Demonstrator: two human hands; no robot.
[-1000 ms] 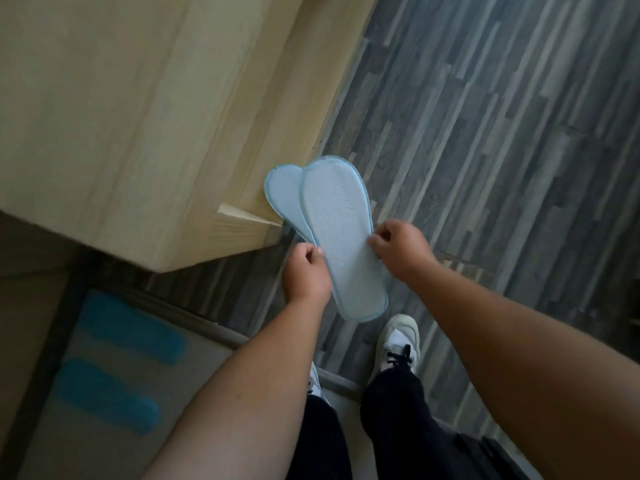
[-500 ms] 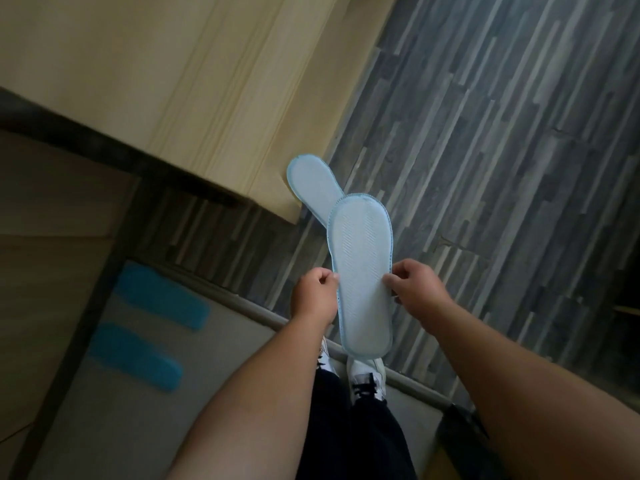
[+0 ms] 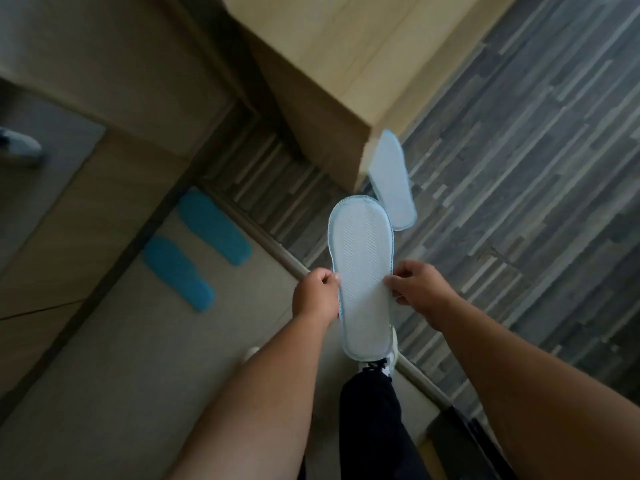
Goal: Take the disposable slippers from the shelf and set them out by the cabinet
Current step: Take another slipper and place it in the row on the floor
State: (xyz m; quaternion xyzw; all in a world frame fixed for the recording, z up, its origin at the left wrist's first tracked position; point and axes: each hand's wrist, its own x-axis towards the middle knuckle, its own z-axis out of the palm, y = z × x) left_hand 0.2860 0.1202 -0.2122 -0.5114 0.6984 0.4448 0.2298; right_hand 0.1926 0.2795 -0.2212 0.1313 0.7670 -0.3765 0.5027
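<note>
Now lying apart from the pair, on the dark floor, the second slipper (image 3: 393,180), after being held behind the first one half a second ago; touching or nearly touching the corner of the wooden cabinet (image 3: 332,84), sole side up.

Going from left to right: resting at the far left edge, a grey shoe (image 3: 17,148) on a pale mat. Lying side by side on the beige floor (image 3: 104,341), two blue marks (image 3: 194,247) in the shape of soles. Running diagonally between the beige floor and the dark plank floor (image 3: 519,168), a thin threshold strip (image 3: 273,249).

Gripping the left edge of the held slipper (image 3: 362,271), the left hand (image 3: 317,297), fingers curled closed around the rim. Standing upright between both hands, this pale blue slipper, ribbed sole facing the camera, toe end pointing up and away, heel end hanging down over a white sneaker (image 3: 389,358) and a dark trouser leg (image 3: 370,420). Pinching the right edge at nearly the same height, the right hand (image 3: 420,289), fingers also closed on the rim.

Lying up and to the right of the right hand, well clear of both hands, the released slipper.
</note>
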